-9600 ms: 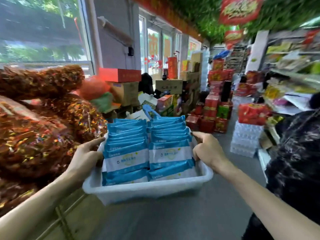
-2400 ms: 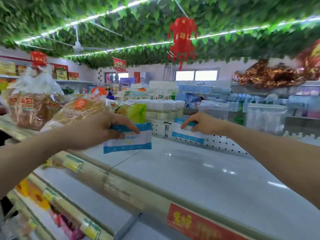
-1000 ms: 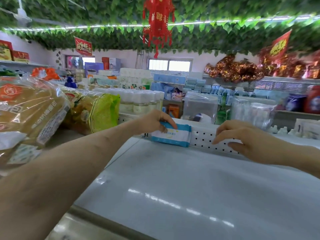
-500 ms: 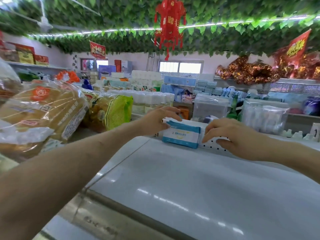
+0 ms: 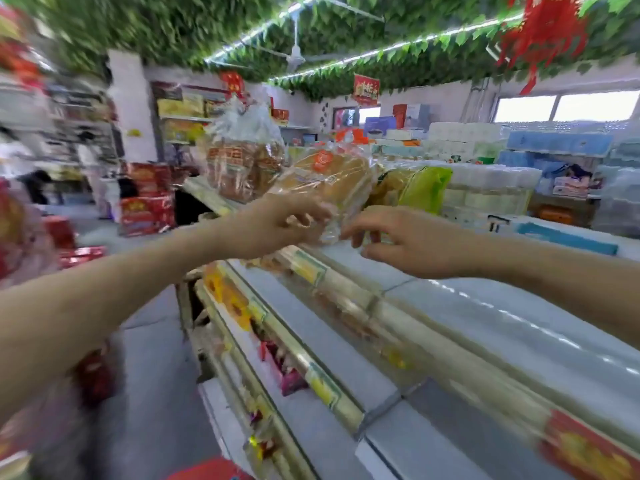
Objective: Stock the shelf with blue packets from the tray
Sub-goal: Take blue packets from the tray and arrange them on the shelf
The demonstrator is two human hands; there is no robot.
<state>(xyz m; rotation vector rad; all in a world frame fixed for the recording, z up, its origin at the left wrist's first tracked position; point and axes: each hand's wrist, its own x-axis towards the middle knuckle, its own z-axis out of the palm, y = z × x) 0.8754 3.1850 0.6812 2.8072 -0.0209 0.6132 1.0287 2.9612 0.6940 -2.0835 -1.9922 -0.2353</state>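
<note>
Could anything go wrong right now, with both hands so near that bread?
The left hand and right hand are empty and close beside the bagged bread, which sits near the front edge of the shelf; a careless swipe might knock it down. The picture is blurred, so aim may be poor.

Left hand (image 5: pixel 287 221) and right hand (image 5: pixel 412 242) released the blue packet (image 5: pixel 564 237).

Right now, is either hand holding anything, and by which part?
Nothing is held: the left hand and right hand are loosely curled and empty near the bread bag. A blue packet lies on the shelf.
</note>
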